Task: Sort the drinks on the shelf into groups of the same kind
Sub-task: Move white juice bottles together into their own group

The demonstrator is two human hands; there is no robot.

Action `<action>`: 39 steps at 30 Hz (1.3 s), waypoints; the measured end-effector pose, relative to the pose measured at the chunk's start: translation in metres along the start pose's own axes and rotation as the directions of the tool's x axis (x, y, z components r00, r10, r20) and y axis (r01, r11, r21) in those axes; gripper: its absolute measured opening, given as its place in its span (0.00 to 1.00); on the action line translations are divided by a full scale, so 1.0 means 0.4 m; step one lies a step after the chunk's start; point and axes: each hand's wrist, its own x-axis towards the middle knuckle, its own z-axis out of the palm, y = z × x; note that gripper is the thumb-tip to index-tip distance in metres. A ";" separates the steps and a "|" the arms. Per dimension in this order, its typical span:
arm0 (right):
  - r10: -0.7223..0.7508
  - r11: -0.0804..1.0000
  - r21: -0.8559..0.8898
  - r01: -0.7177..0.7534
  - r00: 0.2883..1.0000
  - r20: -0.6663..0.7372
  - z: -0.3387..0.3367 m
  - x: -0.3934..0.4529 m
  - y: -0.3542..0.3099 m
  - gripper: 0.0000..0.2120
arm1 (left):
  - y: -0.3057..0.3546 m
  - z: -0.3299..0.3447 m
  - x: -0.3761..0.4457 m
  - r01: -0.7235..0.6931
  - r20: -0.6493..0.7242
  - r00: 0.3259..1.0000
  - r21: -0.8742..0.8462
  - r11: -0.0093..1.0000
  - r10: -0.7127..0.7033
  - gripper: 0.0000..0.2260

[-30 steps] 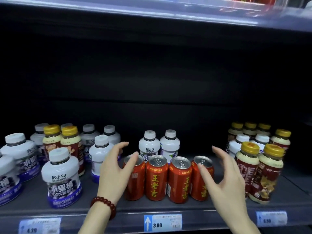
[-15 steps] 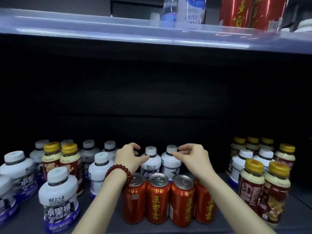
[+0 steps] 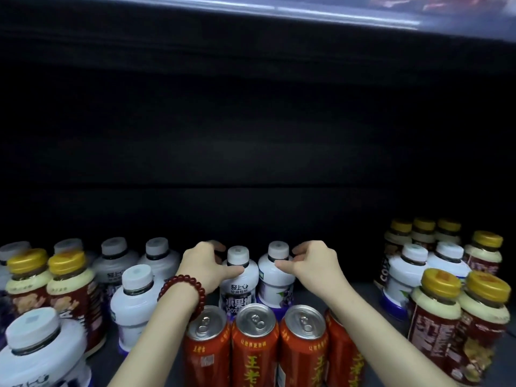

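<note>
Two white-capped white bottles stand side by side behind a row of red cans [image 3: 255,347] at mid shelf. My left hand [image 3: 205,268], with a red bead bracelet on the wrist, curls around the neck of the left white bottle [image 3: 238,286]; its thumb touches the bottle's shoulder and its fingers stay apart behind. At the right white bottle [image 3: 275,283], my right hand [image 3: 315,265] has its thumb on the neck and its fingertips by the cap. Both bottles stand upright on the shelf.
White bottles [image 3: 134,305] mixed with two gold-capped brown bottles [image 3: 68,291] fill the left. On the right, gold-capped brown bottles [image 3: 435,317] surround two white ones [image 3: 410,275]. The dark shelf back and the upper shelf edge [image 3: 363,20] close the space above.
Both hands left the sides of the can row, rose over the cans and reached back to the two white bottles. The view has moved closer and lower.
</note>
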 end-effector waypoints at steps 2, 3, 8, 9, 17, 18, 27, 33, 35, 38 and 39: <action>0.008 1.000 -0.001 -0.008 1.000 0.025 0.012 0.010 -0.002 0.24 | 0.009 0.009 0.001 -0.019 0.006 1.000 0.004 1.000 0.019 0.28; 0.010 1.000 -0.003 -0.010 0.999 0.038 0.017 0.013 -0.005 0.24 | 0.014 0.014 0.002 -0.029 0.001 1.000 0.010 1.000 0.029 0.27; 0.001 1.000 -0.014 -0.001 0.999 0.033 0.047 0.031 -0.009 0.24 | 0.024 0.032 -0.002 -0.040 -0.043 0.998 0.025 0.999 0.041 0.23; 0.003 1.000 -0.015 -0.002 1.000 0.023 0.049 0.032 -0.008 0.23 | 0.024 0.033 -0.004 -0.039 -0.050 0.998 0.022 0.999 0.040 0.23; -0.032 0.999 0.021 0.032 0.999 0.018 0.041 0.017 -0.004 0.16 | 0.017 0.033 -0.022 -0.074 -0.043 0.997 -0.083 0.994 0.070 0.21; -0.050 0.998 0.031 0.050 0.999 0.007 0.039 0.013 -0.006 0.16 | 0.018 0.029 -0.026 -0.085 -0.058 0.995 -0.087 0.993 0.080 0.20; -0.349 0.900 0.184 0.394 0.907 -0.234 -0.057 -0.066 -0.143 0.12 | 0.085 -0.108 -0.129 -0.259 -0.359 0.921 -0.274 0.926 0.151 0.14; -0.488 0.772 0.299 0.561 0.824 -0.287 -0.082 -0.164 -0.286 0.10 | 0.082 -0.277 -0.267 -0.351 -0.550 0.816 -0.228 0.908 0.177 0.10; -0.495 0.741 0.344 0.576 0.816 -0.300 -0.069 -0.191 -0.327 0.10 | 0.059 -0.340 -0.318 -0.363 -0.593 0.788 -0.228 0.903 0.167 0.11; -0.503 0.724 0.376 0.579 0.815 -0.286 -0.032 -0.235 -0.379 0.11 | 0.014 -0.434 -0.387 -0.380 -0.639 0.752 -0.226 0.897 0.158 0.11; -0.507 0.723 0.379 0.577 0.817 -0.275 -0.016 -0.250 -0.393 0.11 | -0.003 -0.463 -0.409 -0.387 -0.653 0.742 -0.227 0.894 0.155 0.11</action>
